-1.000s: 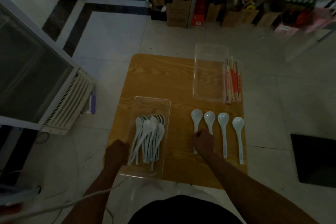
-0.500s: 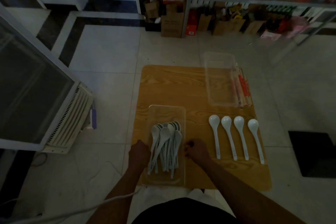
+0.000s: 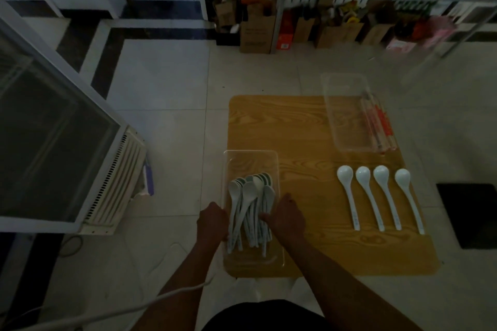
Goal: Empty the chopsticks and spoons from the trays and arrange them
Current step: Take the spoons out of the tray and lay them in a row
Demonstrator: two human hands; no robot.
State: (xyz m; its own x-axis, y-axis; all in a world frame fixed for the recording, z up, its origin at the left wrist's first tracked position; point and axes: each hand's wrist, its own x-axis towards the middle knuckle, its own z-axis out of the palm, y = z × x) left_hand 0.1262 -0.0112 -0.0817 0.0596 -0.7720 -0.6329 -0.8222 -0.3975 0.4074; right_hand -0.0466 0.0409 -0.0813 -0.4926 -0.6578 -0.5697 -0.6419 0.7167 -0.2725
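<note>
A clear plastic tray (image 3: pixel 251 158) at the near left of the wooden table (image 3: pixel 295 129) holds a pile of several white spoons (image 3: pixel 248 209). My left hand (image 3: pixel 212 222) grips the tray's left wall. My right hand (image 3: pixel 286 216) reaches over the right wall, its fingers down among the spoon handles. Several white spoons (image 3: pixel 376 196) lie side by side in a row at the near right of the table. A second clear tray (image 3: pixel 347 115) stands at the far right, with wrapped chopsticks (image 3: pixel 377 123) bunched along its right side.
A glass-fronted cabinet (image 3: pixel 53 142) with a white vent grille stands on the floor at left. Shelves with boxes and cardboard cartons (image 3: pixel 258 32) line the back wall. A dark mat (image 3: pixel 470 215) lies on the floor at right. A white cable (image 3: pixel 107 312) runs past my left arm.
My right hand left the row of laid-out spoons and moved left into the spoon tray. My left hand stayed on the tray's left wall. The camera view shifted left.
</note>
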